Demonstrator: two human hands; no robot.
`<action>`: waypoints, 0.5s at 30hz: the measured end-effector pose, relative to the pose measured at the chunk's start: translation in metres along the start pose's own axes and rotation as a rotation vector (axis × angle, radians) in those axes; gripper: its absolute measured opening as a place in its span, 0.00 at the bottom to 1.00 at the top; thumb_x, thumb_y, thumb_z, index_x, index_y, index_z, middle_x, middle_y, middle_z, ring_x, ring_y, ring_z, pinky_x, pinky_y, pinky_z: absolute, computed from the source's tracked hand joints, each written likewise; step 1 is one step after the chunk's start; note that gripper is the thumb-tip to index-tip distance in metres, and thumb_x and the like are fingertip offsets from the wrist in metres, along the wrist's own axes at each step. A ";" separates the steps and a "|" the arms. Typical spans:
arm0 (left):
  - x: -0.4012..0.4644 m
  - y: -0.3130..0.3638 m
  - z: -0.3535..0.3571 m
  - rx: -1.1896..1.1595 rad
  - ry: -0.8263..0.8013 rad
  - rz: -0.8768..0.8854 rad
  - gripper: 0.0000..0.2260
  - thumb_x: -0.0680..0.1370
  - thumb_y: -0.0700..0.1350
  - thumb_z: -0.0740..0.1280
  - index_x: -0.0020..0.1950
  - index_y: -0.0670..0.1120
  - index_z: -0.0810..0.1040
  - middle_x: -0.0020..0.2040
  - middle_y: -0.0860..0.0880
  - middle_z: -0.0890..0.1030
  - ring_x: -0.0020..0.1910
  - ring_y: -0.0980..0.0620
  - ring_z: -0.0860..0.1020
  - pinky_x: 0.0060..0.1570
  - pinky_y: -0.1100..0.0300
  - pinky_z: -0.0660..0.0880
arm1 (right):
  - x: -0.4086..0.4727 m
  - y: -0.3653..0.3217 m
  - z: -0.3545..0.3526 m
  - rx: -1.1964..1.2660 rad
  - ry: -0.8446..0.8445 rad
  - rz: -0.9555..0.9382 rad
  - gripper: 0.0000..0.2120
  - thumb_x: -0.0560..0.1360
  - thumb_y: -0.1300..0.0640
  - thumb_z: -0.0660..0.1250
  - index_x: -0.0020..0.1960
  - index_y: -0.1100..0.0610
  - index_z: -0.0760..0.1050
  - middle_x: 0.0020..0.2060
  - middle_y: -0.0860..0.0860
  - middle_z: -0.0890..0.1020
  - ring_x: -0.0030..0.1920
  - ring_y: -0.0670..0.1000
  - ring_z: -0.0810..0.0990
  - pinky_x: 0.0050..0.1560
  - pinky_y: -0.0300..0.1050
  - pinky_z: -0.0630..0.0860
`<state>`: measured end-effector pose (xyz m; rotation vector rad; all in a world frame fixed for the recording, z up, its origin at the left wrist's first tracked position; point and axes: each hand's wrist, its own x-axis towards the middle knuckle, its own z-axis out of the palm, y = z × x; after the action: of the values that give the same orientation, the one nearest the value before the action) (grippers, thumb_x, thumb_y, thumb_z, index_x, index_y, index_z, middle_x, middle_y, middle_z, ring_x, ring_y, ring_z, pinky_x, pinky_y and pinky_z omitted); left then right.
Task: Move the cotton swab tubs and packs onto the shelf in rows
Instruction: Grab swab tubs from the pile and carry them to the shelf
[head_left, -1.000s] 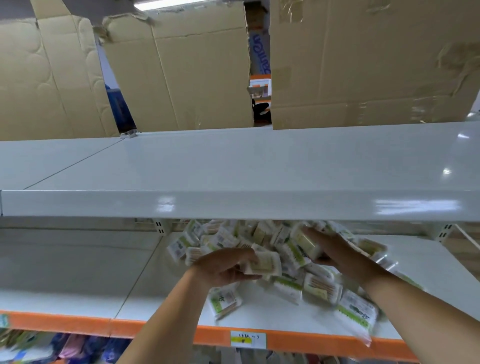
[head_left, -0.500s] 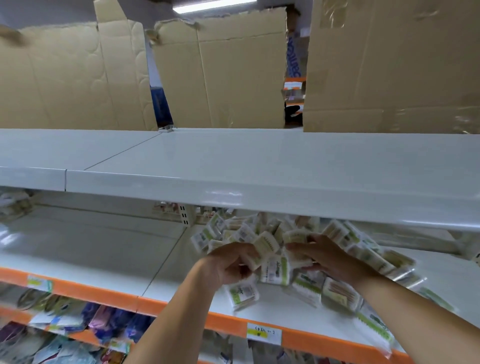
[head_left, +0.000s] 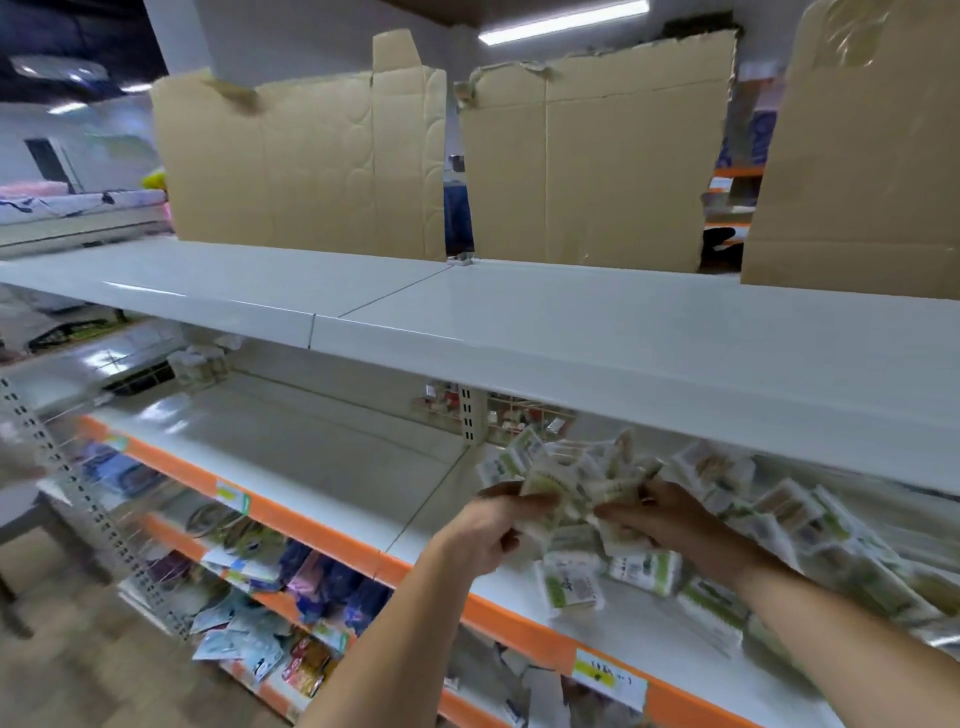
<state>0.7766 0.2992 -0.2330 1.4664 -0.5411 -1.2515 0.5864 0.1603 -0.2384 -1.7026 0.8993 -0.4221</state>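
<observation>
Both hands, left hand (head_left: 491, 535) and right hand (head_left: 667, 514), grip packs (head_left: 550, 486) from the heap; next, I'd line them in rows on the shelf (head_left: 332, 467).

Both hands reach under the upper shelf (head_left: 623, 322) into a loose heap of swab packs (head_left: 779, 514) on the orange-edged shelf (head_left: 332, 530). The left hand (head_left: 488, 525) grips a pack (head_left: 543, 486); the right hand (head_left: 670, 512) grips packs beside it. Cardboard sheets (head_left: 306, 166) stand behind the upper shelf.
</observation>
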 end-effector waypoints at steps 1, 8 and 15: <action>-0.004 0.000 -0.005 0.026 0.033 0.017 0.13 0.66 0.43 0.79 0.50 0.49 0.86 0.42 0.49 0.83 0.35 0.53 0.73 0.30 0.63 0.65 | 0.002 -0.003 0.005 -0.038 0.006 -0.002 0.16 0.65 0.45 0.80 0.46 0.53 0.81 0.38 0.48 0.87 0.42 0.50 0.86 0.42 0.46 0.80; -0.032 -0.003 -0.048 0.105 0.189 0.026 0.28 0.63 0.41 0.78 0.62 0.43 0.77 0.53 0.44 0.82 0.45 0.47 0.79 0.45 0.54 0.79 | 0.019 -0.030 0.054 -0.156 -0.073 -0.098 0.14 0.66 0.51 0.81 0.44 0.54 0.78 0.27 0.41 0.83 0.28 0.38 0.81 0.26 0.29 0.71; -0.062 -0.006 -0.104 0.189 0.332 0.119 0.27 0.64 0.43 0.81 0.60 0.47 0.75 0.49 0.53 0.82 0.42 0.58 0.80 0.35 0.69 0.73 | 0.029 -0.055 0.115 -0.301 -0.183 -0.165 0.19 0.66 0.45 0.79 0.52 0.50 0.77 0.42 0.47 0.86 0.40 0.46 0.85 0.41 0.40 0.80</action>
<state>0.8463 0.3983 -0.2274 1.7316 -0.5231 -0.8578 0.7020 0.2203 -0.2298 -2.0642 0.7168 -0.2418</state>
